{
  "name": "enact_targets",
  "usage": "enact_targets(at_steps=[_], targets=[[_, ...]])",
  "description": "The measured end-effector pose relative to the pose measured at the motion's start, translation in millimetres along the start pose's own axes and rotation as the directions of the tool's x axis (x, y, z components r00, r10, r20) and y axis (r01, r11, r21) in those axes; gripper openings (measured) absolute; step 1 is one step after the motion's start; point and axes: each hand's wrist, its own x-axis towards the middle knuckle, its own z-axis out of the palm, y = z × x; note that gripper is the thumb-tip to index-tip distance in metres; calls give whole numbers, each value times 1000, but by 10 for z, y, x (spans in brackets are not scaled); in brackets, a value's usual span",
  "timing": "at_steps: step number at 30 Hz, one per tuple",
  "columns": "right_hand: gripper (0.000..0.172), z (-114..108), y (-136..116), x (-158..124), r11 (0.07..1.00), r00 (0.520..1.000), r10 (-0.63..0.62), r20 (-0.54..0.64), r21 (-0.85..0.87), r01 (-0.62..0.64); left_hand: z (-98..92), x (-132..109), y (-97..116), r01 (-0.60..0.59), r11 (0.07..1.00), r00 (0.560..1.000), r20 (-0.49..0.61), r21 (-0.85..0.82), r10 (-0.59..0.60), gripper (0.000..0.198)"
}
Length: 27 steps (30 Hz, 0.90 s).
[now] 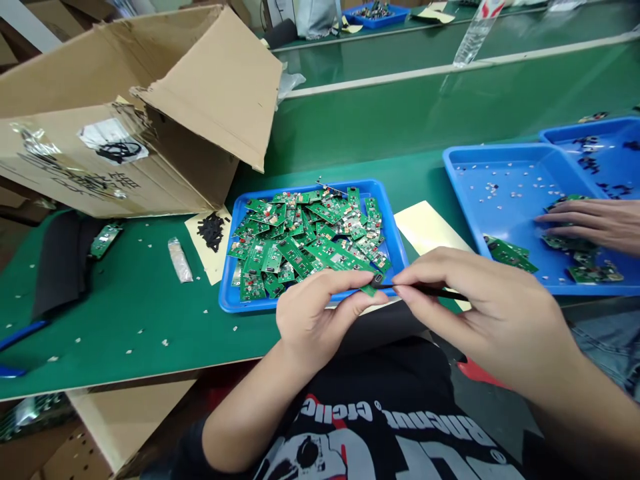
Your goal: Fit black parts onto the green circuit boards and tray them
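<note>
My left hand point(313, 310) pinches a small green circuit board point(369, 291) between thumb and fingers, just over the near edge of a blue tray point(227, 293). A small black part point(379, 279) sits at the board's right end. Black tweezers point(440, 292) lie between the thumb and fingers of my right hand point(485, 313), their tips touching or very near that part; which of the two I cannot tell. Many loose circuit boards point(300, 240) fill the tray in a heap.
An open cardboard box point(165, 180) stands at the back left. Small black parts point(212, 231) lie on paper beside a little clear bag point(179, 260). At right, a co-worker's hand point(595, 223) touches boards in another blue tray point(500, 157). A plastic bottle point(475, 37) stands behind.
</note>
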Motion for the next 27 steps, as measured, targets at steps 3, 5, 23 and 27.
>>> enact_targets(at_steps=[3, 5, 23, 27], targets=[[14, -59, 7, 37, 1000, 999, 18, 46, 17, -19, -14, 3, -11, 21, 990, 999, 29, -137, -17, 22], [14, -88, 8, 68, 1000, 998, 6, 62, 15, -7, -39, 33, -24, 15, 980, 998, 58, -199, -4, 24], [12, -108, -218, 175, 827, 953, 247, 175, 475, -302, 45, 222, -87, 70, 785, 997, 14, -616, -78, 13], [16, -157, -246, 153, 800, 950, 214, 227, 517, -304, 8, 244, -60, -12, 833, 999, -43, -553, -14, 10]])
